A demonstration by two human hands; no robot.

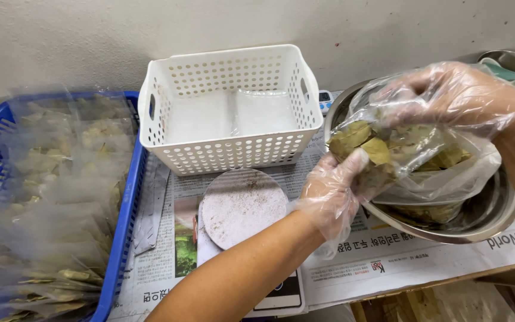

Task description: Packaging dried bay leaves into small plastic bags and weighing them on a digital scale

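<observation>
Left hand (335, 191) under leaf bag (412, 158), right hand (448, 95) above.

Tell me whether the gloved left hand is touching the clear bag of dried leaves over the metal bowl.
Touching. The head view shows the left hand gripping the lower edge of the clear bag of dried leaves, its thumb pressed onto the plastic, above the metal bowl.

- Perforated basket (227, 152): white, with rows of small round holes.
- Crate (127, 197): bright blue.
- Dried leaves (377, 149): olive green to yellow-brown.
- Bowl (478, 229): shiny silver metal.
- Round scale plate (242, 206): pale grey, speckled with brown crumbs.
- Gloves on left hand (335, 191) and right hand (454, 95): clear, filmy plastic.
- Newspaper (388, 262): white, black and red print.
</observation>
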